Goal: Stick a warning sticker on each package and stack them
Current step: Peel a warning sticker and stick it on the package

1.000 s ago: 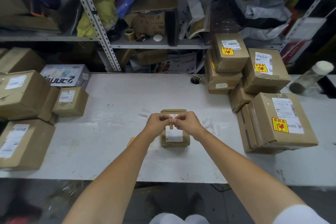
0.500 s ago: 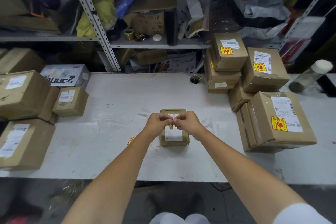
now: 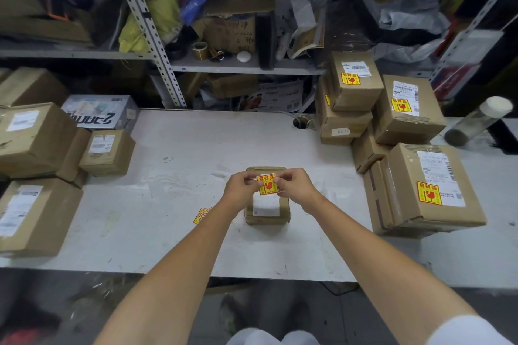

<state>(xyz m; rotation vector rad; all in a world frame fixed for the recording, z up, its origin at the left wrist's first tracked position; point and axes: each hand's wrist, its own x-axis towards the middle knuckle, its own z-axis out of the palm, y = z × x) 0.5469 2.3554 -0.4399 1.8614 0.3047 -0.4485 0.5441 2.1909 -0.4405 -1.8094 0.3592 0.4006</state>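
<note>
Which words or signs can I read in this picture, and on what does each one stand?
"易碎品": warning sticker, pinched between left hand and right hand.
"易碎品": applied sticker on large package.
Shipping labels and grey box print: too blurred to read.

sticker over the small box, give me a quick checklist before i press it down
1. Grip on the sticker, left hand and right hand pinching its side edges: ok.
2. Printed yellow side faces up: ok.
3. The small box lies flat on the table under the sticker: ok.
4. Placement misses the white label: cannot tell; the sticker hangs near the label's upper edge.
5. Backing fully peeled off: cannot tell.
6. Supply of spare stickers beside the left forearm: ok.
</note>
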